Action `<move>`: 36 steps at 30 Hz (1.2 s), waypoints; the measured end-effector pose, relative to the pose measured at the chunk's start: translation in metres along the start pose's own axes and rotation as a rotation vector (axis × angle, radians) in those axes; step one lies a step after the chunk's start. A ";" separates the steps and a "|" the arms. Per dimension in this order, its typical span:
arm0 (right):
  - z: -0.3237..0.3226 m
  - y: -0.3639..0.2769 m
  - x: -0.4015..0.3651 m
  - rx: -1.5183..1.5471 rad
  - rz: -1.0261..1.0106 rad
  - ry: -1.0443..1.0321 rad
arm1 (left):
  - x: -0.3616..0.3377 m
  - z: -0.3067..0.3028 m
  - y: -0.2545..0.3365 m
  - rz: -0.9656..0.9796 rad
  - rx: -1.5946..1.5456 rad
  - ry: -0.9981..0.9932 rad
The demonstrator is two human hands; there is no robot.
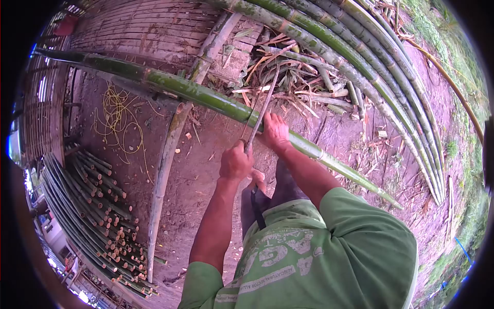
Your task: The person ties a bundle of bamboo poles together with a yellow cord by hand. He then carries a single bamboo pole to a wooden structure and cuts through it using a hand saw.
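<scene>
My left hand (236, 160) is closed around the handle end of a bow saw (265, 105), its curved frame pointing up and away from me. The saw's thin blade lies across a long green bamboo pole (206, 97). Just right of the saw, my right hand (275, 132) is wrapped over the same pole. The pole slants from the upper left down to the lower right in front of my body. A grey-brown pole (170, 139) runs beneath it on the left. Whether the blade has cut into the bamboo is too small to tell.
Several long bamboo poles (355, 67) lie along the right. Cut bamboo stalks (103, 221) are stacked at the lower left. A tangled yellow cord (117, 119) lies on the dirt. Beyond the saw is a heap of offcuts and leaves (293, 69), beside a slatted platform (139, 28).
</scene>
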State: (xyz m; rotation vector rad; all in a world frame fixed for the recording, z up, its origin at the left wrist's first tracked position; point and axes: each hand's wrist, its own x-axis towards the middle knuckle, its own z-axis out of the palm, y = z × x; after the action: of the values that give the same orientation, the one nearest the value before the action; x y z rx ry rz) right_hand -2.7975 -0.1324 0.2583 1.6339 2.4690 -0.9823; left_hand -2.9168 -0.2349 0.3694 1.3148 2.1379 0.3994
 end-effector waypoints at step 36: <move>-0.040 0.011 0.034 0.008 0.051 -0.386 | -0.040 -0.026 0.002 -0.054 0.040 -0.012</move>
State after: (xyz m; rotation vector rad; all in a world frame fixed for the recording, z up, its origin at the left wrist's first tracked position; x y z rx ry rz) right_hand -2.7911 -0.0808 0.2734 1.3468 2.1605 -1.1726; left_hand -2.9180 -0.2679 0.4036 1.2748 2.1769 0.3280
